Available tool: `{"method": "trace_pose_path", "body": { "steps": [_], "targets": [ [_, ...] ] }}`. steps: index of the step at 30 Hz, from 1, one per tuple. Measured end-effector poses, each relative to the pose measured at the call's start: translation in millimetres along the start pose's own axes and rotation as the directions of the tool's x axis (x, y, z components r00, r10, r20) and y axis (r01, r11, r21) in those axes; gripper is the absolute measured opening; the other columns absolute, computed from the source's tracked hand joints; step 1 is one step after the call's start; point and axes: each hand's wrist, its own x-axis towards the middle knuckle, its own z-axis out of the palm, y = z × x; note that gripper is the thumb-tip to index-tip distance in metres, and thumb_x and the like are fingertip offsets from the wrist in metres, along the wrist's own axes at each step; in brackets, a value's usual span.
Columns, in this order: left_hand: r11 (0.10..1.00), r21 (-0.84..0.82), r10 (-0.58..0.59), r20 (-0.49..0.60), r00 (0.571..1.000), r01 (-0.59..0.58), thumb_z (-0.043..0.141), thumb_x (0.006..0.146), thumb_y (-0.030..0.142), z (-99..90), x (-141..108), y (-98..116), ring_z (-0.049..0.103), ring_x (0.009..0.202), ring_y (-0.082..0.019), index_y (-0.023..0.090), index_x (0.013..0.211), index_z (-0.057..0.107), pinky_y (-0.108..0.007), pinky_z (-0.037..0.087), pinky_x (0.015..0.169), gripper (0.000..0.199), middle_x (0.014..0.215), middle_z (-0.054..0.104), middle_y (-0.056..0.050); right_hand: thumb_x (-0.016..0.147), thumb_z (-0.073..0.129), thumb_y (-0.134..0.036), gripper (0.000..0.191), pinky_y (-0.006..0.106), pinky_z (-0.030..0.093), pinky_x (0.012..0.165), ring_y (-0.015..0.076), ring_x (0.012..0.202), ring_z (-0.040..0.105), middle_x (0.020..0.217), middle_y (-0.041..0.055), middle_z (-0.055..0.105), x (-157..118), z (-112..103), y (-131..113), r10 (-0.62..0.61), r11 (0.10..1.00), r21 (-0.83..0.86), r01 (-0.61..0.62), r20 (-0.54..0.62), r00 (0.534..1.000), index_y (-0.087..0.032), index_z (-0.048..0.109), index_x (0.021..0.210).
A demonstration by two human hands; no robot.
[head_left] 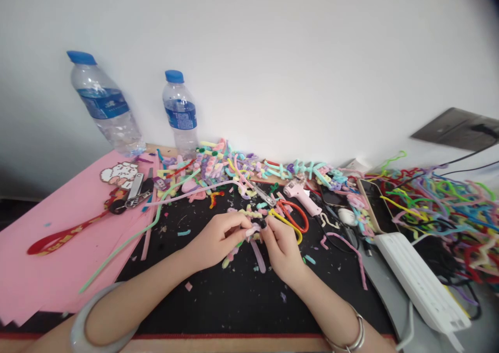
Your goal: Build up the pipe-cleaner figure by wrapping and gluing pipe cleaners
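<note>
Over the middle of the black mat (230,306), my left hand (222,236) and my right hand (283,246) meet with fingers pinched together. Between their fingertips is a pale lilac pipe cleaner (258,256), one end of which hangs down toward the mat. Several short fuzzy pieces in yellow, green and pink lie beneath and around my fingers, partly hidden by them. Just beyond my right hand rest scissors (298,217) with red and yellow handles. A pink glue gun (303,197) lies to their right.
Two water bottles (180,115) stand against the wall. Pink sheets (27,275) and a red strap (66,238) lie at left. Pipe cleaner pieces (222,163) line the back. At right are a phone (377,205), a white power strip (423,280) and tangled pipe cleaners (463,202).
</note>
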Motion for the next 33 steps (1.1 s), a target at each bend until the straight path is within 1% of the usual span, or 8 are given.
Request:
{"method": "trace_pose_path", "body": {
  "steps": [3,5,11,14,17,21,25,33],
  "targets": [
    [0.981,-0.158,-0.097,0.084,0.992,0.110,0.051,0.089,0.033,0.5,0.3,-3.4,0.048,0.046,-0.007,0.015,0.076,0.056,-0.017,0.039,0.044,0.023,0.062,0.047,0.004,0.095,0.037,-0.023,0.030,0.024,0.028,0.054,0.0117,0.056,0.036,0.061,-0.0036,0.039,0.9,-2.5,0.3,-0.044,0.998,-0.040,0.044,-0.003,0.999,-0.020,0.037,0.066],
    [0.965,-0.213,-0.127,0.122,0.984,0.151,0.052,0.089,0.036,0.6,-0.1,-5.5,0.048,0.044,-0.007,0.015,0.077,0.056,-0.018,0.041,0.044,0.024,0.058,0.046,0.005,0.094,0.038,-0.021,0.028,0.024,0.029,0.055,0.0116,0.057,0.038,0.062,-0.0034,0.041,1.7,-3.8,0.5,-0.079,0.996,-0.044,0.079,-0.002,0.997,-0.020,0.038,0.067],
    [0.941,-0.275,-0.144,0.201,0.969,0.197,0.057,0.086,0.036,-0.9,1.5,-6.0,0.047,0.044,-0.006,0.013,0.074,0.059,-0.017,0.039,0.043,0.026,0.060,0.054,0.002,0.092,0.040,-0.017,0.023,0.023,0.031,0.056,0.0117,0.059,0.041,0.065,-0.0028,0.044,3.2,-7.1,1.3,-0.147,0.987,-0.061,0.148,0.018,0.989,-0.019,0.041,0.069],
    [0.926,-0.302,-0.156,0.241,0.958,0.226,0.057,0.085,0.037,-1.1,3.0,-4.0,0.043,0.041,-0.005,0.013,0.079,0.060,-0.017,0.038,0.040,0.025,0.057,0.054,0.003,0.093,0.040,-0.017,0.022,0.022,0.032,0.057,0.0116,0.060,0.042,0.065,-0.0027,0.046,3.2,-8.8,1.0,-0.160,0.987,-0.029,0.160,0.024,0.987,-0.019,0.044,0.071],
    [0.913,-0.326,-0.171,0.244,0.955,0.247,0.057,0.085,0.036,-0.9,3.3,-1.3,0.045,0.040,-0.006,0.013,0.085,0.060,-0.016,0.037,0.040,0.024,0.052,0.051,0.005,0.094,0.040,-0.017,0.023,0.022,0.033,0.058,0.0111,0.060,0.042,0.065,-0.0033,0.047,3.0,-8.4,0.6,-0.140,0.990,0.029,0.139,0.018,0.990,-0.020,0.045,0.072],
    [0.901,-0.360,-0.164,0.233,0.958,0.242,0.057,0.086,0.035,-1.0,3.2,-0.1,0.043,0.037,-0.005,0.012,0.078,0.061,-0.016,0.035,0.041,0.025,0.046,0.049,0.005,0.095,0.039,-0.019,0.025,0.022,0.032,0.057,0.0111,0.059,0.041,0.064,-0.0035,0.046,3.0,-5.9,1.2,-0.109,0.993,0.051,0.108,0.014,0.994,-0.020,0.043,0.070],
    [0.855,-0.439,-0.179,0.248,0.952,0.275,0.059,0.085,0.035,-1.8,3.2,-3.3,0.040,0.038,-0.005,0.012,0.074,0.062,-0.016,0.036,0.040,0.026,0.045,0.048,0.005,0.094,0.040,-0.020,0.024,0.023,0.033,0.057,0.0116,0.059,0.041,0.065,-0.0026,0.045,3.1,-5.6,2.2,-0.105,0.994,0.025,0.105,0.027,0.994,-0.019,0.044,0.070],
    [0.834,-0.470,-0.171,0.276,0.946,0.288,0.066,0.080,0.036,-3.4,2.6,-1.8,0.043,0.042,-0.005,0.011,0.070,0.061,-0.017,0.038,0.042,0.027,0.061,0.062,-0.002,0.093,0.040,-0.018,0.025,0.023,0.031,0.054,0.0108,0.056,0.039,0.062,-0.0033,0.042,2.8,-7.5,2.0,-0.175,0.984,-0.024,0.177,0.063,0.983,-0.020,0.041,0.068]
  ]
}}
